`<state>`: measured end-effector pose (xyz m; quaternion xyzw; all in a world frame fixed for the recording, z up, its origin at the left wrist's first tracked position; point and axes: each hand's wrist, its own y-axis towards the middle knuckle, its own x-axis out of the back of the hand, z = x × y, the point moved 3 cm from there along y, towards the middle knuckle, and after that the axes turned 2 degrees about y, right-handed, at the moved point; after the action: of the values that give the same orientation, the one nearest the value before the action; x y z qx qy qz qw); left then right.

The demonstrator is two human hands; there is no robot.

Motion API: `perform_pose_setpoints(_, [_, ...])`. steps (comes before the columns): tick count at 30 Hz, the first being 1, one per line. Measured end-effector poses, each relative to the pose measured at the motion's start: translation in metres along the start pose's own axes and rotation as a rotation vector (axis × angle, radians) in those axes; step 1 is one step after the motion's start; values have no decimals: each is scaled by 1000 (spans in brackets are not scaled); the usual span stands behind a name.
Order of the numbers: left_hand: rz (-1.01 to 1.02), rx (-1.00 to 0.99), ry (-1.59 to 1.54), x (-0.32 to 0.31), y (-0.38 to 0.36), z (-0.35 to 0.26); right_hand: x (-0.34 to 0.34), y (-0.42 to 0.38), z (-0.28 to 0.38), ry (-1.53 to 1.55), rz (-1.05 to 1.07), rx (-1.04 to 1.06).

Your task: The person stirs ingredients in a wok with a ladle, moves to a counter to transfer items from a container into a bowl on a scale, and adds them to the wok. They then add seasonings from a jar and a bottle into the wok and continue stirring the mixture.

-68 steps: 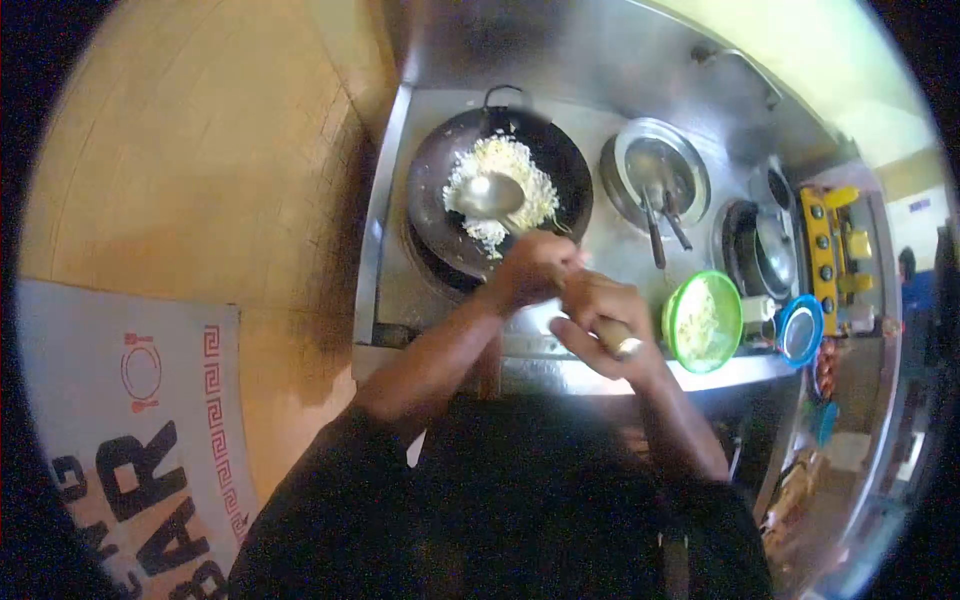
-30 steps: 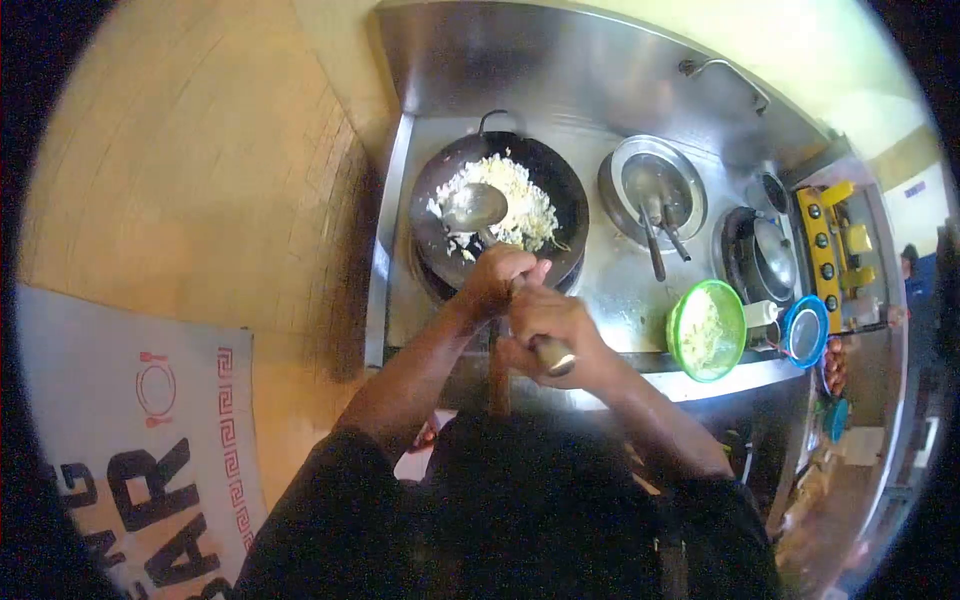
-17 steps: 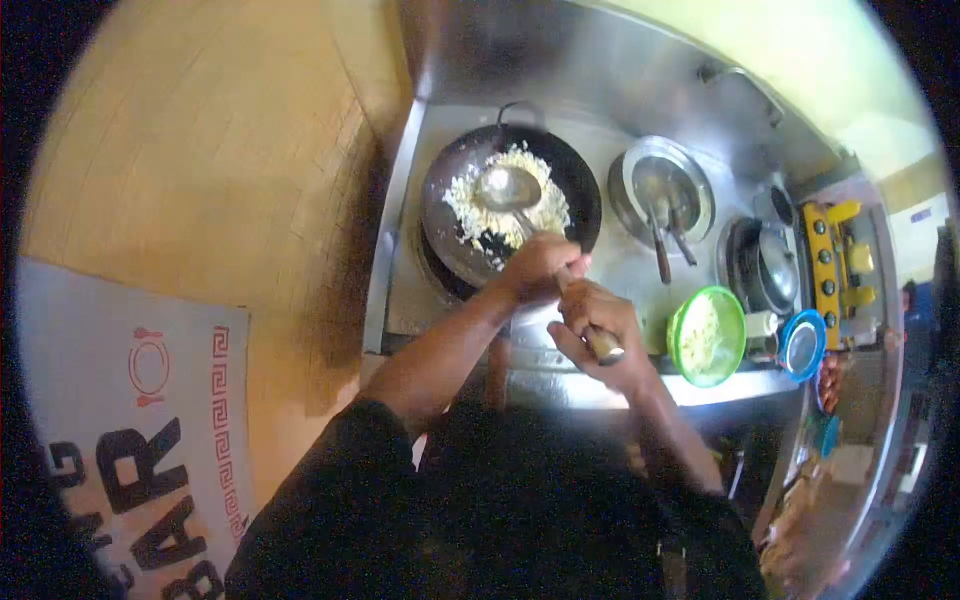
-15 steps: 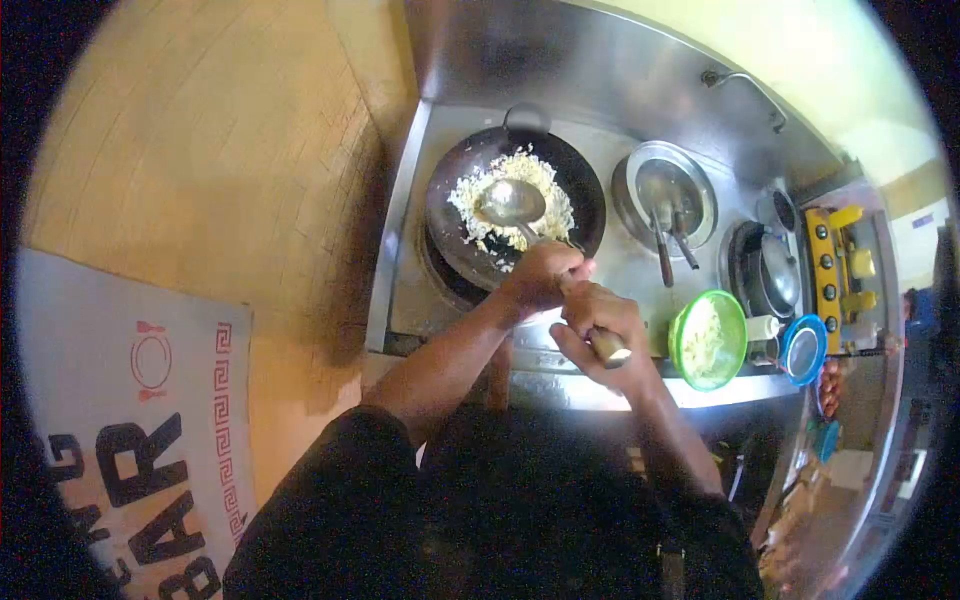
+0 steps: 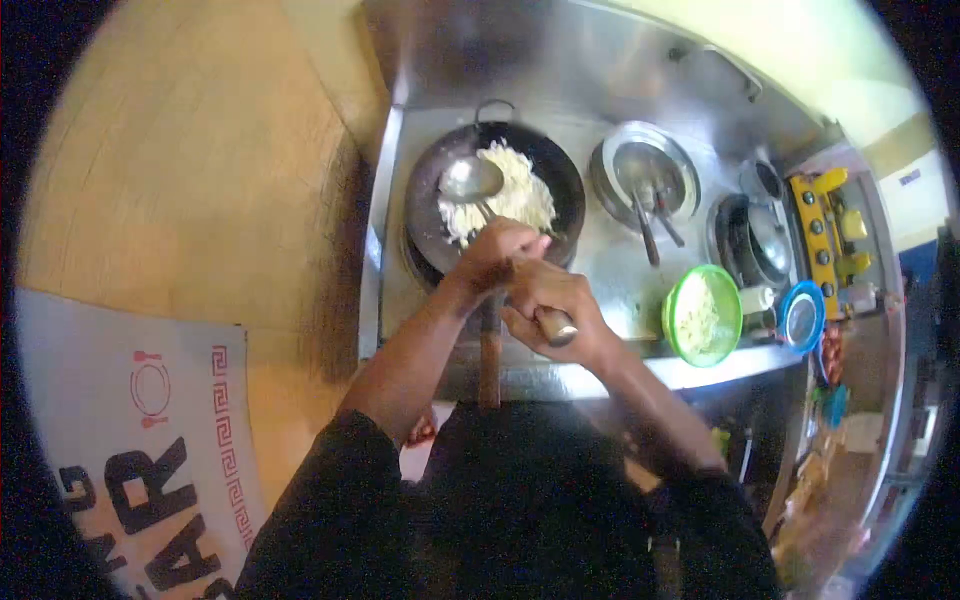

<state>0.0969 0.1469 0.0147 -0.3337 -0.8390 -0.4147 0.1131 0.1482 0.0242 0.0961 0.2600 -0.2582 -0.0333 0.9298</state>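
Head camera view, looking down at a steel counter [image 5: 618, 292]: a person's two bare hands are wrapped around the handle of a long metal ladle [image 5: 471, 179], the left hand [image 5: 503, 252] nearer the wok, the right hand [image 5: 552, 303] close behind it at the handle's end. The ladle's round head is inside the dark wok [image 5: 566, 180], at the left side of a pale, shredded-looking food [image 5: 527, 197]. To the right sits a green bowl [image 5: 738, 318] of similar pale food; beyond it, a round metal pan [image 5: 604, 170] holds utensils [image 5: 644, 228].

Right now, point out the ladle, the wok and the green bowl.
Ladle [image 5: 471, 180]: head view, on its scoop.
Wok [image 5: 425, 208]: head view, on bare inner wall.
Green bowl [image 5: 730, 305]: head view, on its inner wall.
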Motion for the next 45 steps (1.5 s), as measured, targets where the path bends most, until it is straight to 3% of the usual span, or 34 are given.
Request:
perform_pose_setpoints(1, [-4,-9,23,1,9,-5,6,7,7,63,-70,13])
perform_pose_setpoints(6, [-36,96,-34,-16,-1,6,7,-5,-7,97,-26,-52])
perform_pose_setpoints(7, [94,96,-76,-20,-9,12,6,-9,-5,116,-7,-63])
perform_pose_setpoints(8, [51,100,-56,-29,-22,10,5,-17,0,140,8,-82])
perform_pose_setpoints(9, [32,74,-17,-30,-27,0,3,-26,5,172,33,-187])
perform_pose_setpoints(13, [42,32,-70,-25,-2,-33,32,-20,20,226,-126,-164])
perform_pose_setpoints(15, [24,-8,-85,-28,12,-42,45,-13,35,158,-88,-137])
perform_pose_setpoints(22, [22,-60,-42,-40,17,-24,41,-16,19,122,-145,-159])
perform_pose_setpoints(26, [38,-13,81,-25,-29,-45,24,-33,40,272,-37,-218])
perform_pose_setpoints(29, [28,39,-24,-37,-58,-42,8,-57,35,185,2,-195])
perform_pose_setpoints(32, [59,46,-104,-42,-36,-47,24,-45,44,197,-53,-279])
perform_pose_setpoints(34, [41,35,-83,-41,-45,-52,13,-47,39,108,57,-95])
perform_pose_setpoints(38, [31,14,-29,-27,-33,-29,14,-25,34,189,-6,-179])
perform_pose_setpoints(40, [33,-16,-38,-2,-15,-45,17,-11,36,205,42,-100])
perform_pose_setpoints(42, [-10,-2,47,-4,-25,-16,7,-7,26,156,92,-28])
perform_pose_setpoints(45, [49,18,101,-10,-33,3,-6,-28,2,142,45,-90])
